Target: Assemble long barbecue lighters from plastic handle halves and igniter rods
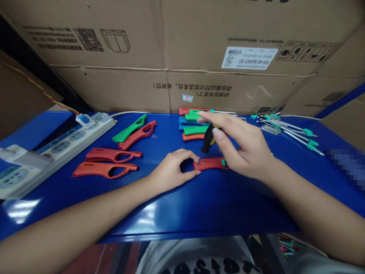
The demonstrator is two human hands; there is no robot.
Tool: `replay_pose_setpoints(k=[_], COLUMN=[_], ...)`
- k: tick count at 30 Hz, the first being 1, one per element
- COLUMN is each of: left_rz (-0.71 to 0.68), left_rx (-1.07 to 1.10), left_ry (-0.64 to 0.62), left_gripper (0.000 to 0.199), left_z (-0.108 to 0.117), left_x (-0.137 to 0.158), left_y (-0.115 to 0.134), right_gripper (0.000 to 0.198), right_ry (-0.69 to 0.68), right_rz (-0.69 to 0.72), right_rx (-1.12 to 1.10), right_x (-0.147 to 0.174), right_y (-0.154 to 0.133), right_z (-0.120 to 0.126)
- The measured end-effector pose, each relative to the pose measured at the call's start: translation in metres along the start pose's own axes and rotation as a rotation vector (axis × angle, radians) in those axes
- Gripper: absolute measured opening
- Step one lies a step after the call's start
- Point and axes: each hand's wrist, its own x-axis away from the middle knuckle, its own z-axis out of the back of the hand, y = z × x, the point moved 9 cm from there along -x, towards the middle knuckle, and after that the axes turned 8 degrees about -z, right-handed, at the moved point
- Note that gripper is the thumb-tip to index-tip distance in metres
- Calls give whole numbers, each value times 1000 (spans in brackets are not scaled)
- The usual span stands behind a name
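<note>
My left hand (172, 170) pinches the left end of a red long-nosed lighter (211, 163) that lies flat on the blue table. A screwdriver (208, 140) with a black and yellow handle stands tilted above it, its thin shaft reaching down to the lighter's left end beside my left fingertips. Closed around that handle are the thumb and fingers of my right hand (245, 142), with one finger stretched over the top. A green part shows on the lighter near my right hand, which hides the rest of it. Whether a screw sits under the tip, I cannot tell.
Red and green lighter shells (105, 169) lie left of my hands, beside a white power strip (59, 148). Behind are stacked coloured lighters (196, 130). Metal nozzle rods with green parts (296, 133) lie at right. A cardboard wall (137, 87) closes off the back.
</note>
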Motion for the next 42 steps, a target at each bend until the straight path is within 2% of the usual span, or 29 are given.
replay_pose_setpoints(k=[3,7,8,11,13,18,20,22,24,27,30,32,34,36,38,40,42], left_rz=[9,7,6,7,8,15,21,24,25,20,11,12,14,18,19,18,13], left_rx=[7,10,11,6,5,19,21,23,19,12,15,17,17,15,15,18,21], left_ry=[-2,-2,0,-1,-5,-5,1,3,0,-9,-5,-6,-8,-9,-9,-7,-1], left_gripper=[19,18,19,20,19,19,20,20,20,19,19,20,20,20,19,19,19], left_z=[0,0,0,0,0,0,0,0,0,-1,-1,-1,-1,-1,-1,0,0], left_x=[0,0,0,0,0,0,-1,-1,-1,0,0,0,0,0,0,-1,-1], left_y=[-1,0,0,-1,-1,0,0,-1,-1,-2,-1,-1,-1,-1,-1,0,0], right_gripper=[34,26,28,36,32,19,23,31,30,21,24,29,35,32,26,24,24], right_ry=[-34,113,107,-27,-51,153,112,14,-52,26,66,-5,-115,-180,-112,19,78], right_rz=[-39,63,58,-28,-45,49,15,-41,-75,-23,66,29,-62,-134,-135,-70,-8], right_rx=[-117,79,73,-89,-113,176,170,67,-26,72,190,97,-91,-240,-222,-70,45], right_x=[-1,1,0,-4,-5,1,1,-1,-4,-5,-2,-3,-4,-5,-6,-6,-4], right_y=[4,-1,0,8,8,-7,-7,-2,1,-1,-4,2,11,17,18,13,7], right_z=[0,11,11,0,-1,17,17,13,10,15,13,7,-1,-6,0,10,13])
